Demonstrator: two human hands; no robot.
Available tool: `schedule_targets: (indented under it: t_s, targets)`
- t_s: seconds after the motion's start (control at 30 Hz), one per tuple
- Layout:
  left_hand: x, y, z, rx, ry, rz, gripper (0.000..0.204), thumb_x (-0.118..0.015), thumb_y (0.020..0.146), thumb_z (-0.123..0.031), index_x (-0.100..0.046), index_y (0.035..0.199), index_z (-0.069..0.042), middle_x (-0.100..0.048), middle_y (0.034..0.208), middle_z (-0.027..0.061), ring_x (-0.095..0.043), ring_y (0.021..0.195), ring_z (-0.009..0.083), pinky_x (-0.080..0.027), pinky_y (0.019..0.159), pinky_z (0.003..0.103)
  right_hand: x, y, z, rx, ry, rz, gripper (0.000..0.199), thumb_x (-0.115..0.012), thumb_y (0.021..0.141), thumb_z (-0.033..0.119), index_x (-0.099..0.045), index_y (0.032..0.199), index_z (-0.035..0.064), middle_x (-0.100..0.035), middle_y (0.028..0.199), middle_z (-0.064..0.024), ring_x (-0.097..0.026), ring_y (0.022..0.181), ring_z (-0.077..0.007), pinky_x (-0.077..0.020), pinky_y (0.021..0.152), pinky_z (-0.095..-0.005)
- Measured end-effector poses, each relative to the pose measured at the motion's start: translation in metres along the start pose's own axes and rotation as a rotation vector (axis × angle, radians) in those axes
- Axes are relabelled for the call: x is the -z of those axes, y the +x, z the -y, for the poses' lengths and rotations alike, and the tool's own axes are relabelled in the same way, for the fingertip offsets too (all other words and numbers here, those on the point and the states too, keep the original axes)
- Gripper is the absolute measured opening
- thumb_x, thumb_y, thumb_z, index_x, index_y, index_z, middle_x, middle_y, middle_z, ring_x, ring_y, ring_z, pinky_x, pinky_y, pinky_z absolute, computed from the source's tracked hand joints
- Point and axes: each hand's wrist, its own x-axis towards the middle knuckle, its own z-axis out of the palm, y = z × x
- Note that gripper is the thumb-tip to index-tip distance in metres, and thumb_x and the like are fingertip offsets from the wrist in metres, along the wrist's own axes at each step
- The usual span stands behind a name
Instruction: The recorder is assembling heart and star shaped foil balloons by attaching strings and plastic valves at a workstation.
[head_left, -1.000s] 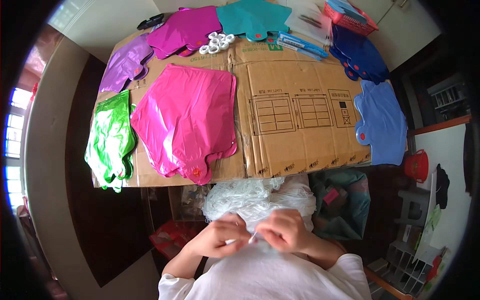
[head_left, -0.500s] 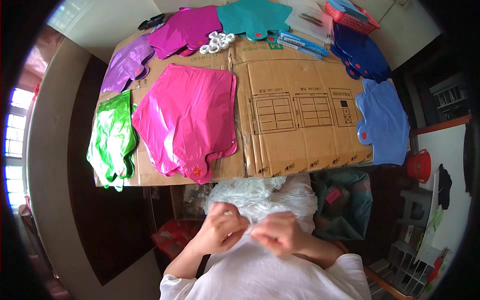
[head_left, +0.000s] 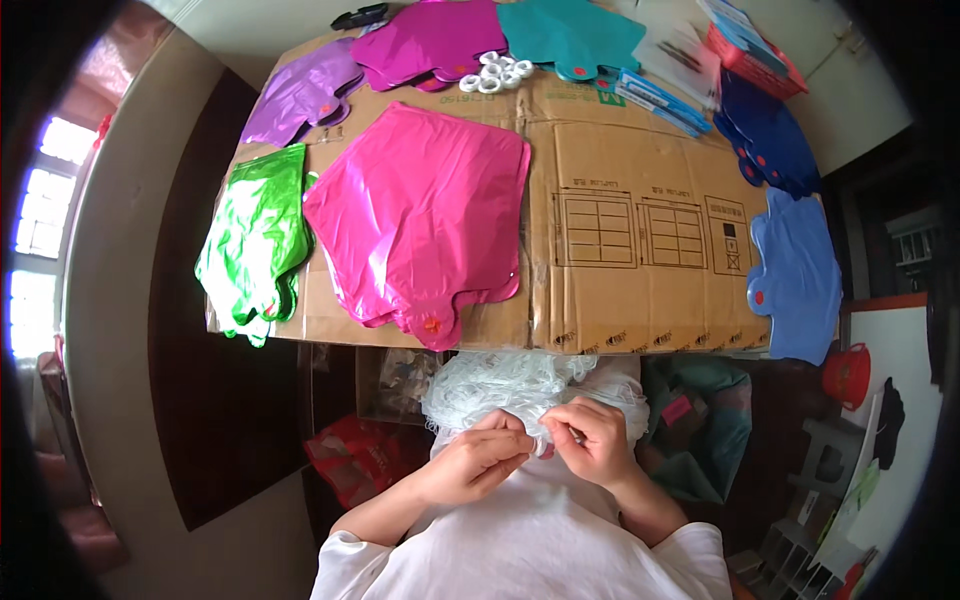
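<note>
Just in front of my chest, my left hand (head_left: 483, 457) and my right hand (head_left: 592, 440) are closed in pinches, fingertips almost meeting. Between them shows a bit of thin white string (head_left: 541, 441), partly covered by the fingers. Behind the hands lies a big loose heap of white string (head_left: 485, 388), below the table's near edge. On the cardboard tabletop (head_left: 590, 310) above, the nearest thing is a stack of shiny pink foil balloons (head_left: 425, 215), flat, with a red dot on the tab.
Around the cardboard lie green (head_left: 255, 245), lilac (head_left: 300, 95), magenta (head_left: 430, 45), teal (head_left: 570, 40), dark blue (head_left: 765, 135) and light blue (head_left: 795, 270) foil stacks. White rings (head_left: 495, 74) sit at the back, near a red basket (head_left: 755, 62). A red bag (head_left: 360, 460) is below left.
My hands have shifted slightly right, and the fingertips have come together around the string. The view has turned, so the tabletop sits further right in the picture.
</note>
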Motion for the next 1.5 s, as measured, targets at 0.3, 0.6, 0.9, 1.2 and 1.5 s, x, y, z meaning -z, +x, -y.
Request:
schedule_targets:
  t_s: [0.3,0.6,0.9,1.2,1.5]
  targets:
    - [-0.009,-0.009,0.027,0.383,-0.291,-0.127,0.018,-0.052,0.089,-0.003,-0.06,0.105,0.003,-0.065,0.093,0.0071,-0.055,0.076,0.0095,-0.047,0.072,0.024,0.006,-0.007,0.004,0.409,-0.216,-0.028,0.014,-0.067,0.064,0.004,-0.064,0.077,0.0089,-0.053,0.061,0.0009,-0.05,0.048,-0.0142,-0.0402,0.045,-0.0267]
    - [-0.01,-0.009,0.032,0.452,-0.516,-0.178,0.016,-0.055,0.09,-0.007,-0.064,0.09,0.005,-0.066,0.088,0.005,-0.057,0.079,0.0066,-0.048,0.07,0.021,0.005,-0.01,0.004,0.363,-0.197,0.001,0.015,-0.068,0.065,0.006,-0.064,0.079,0.0095,-0.054,0.061,0.0011,-0.052,0.05,-0.0141,-0.0414,0.045,-0.0266]
    - [-0.005,-0.003,0.02,0.115,-0.211,0.02,0.012,-0.055,0.084,-0.001,-0.065,0.089,0.003,-0.061,0.073,0.0101,-0.054,0.07,0.0175,-0.044,0.064,0.027,0.001,0.009,-0.013,0.231,-0.197,0.0,0.011,-0.066,0.068,0.002,-0.063,0.078,0.0079,-0.055,0.062,-0.0025,-0.056,0.053,-0.0179,-0.0443,0.048,-0.0295]
    - [-0.017,-0.011,0.027,0.215,-0.416,-0.298,0.015,-0.058,0.086,-0.004,-0.064,0.099,0.001,-0.059,0.08,0.0034,-0.049,0.072,0.0091,-0.041,0.065,0.022,-0.024,-0.011,-0.02,0.132,-0.145,0.038,0.016,-0.067,0.068,0.005,-0.063,0.083,0.0092,-0.058,0.067,-0.0028,-0.058,0.058,-0.0196,-0.0464,0.051,-0.0315]
    - [-0.002,-0.002,0.013,0.086,0.047,-0.171,0.014,-0.063,0.073,0.0,-0.065,0.086,0.001,-0.057,0.071,0.0077,-0.052,0.074,0.0207,-0.043,0.069,0.03,-0.004,0.005,0.003,0.27,-0.256,-0.09,0.015,-0.07,0.067,0.006,-0.063,0.081,0.0088,-0.057,0.068,-0.0009,-0.056,0.058,-0.017,-0.0447,0.051,-0.0297]
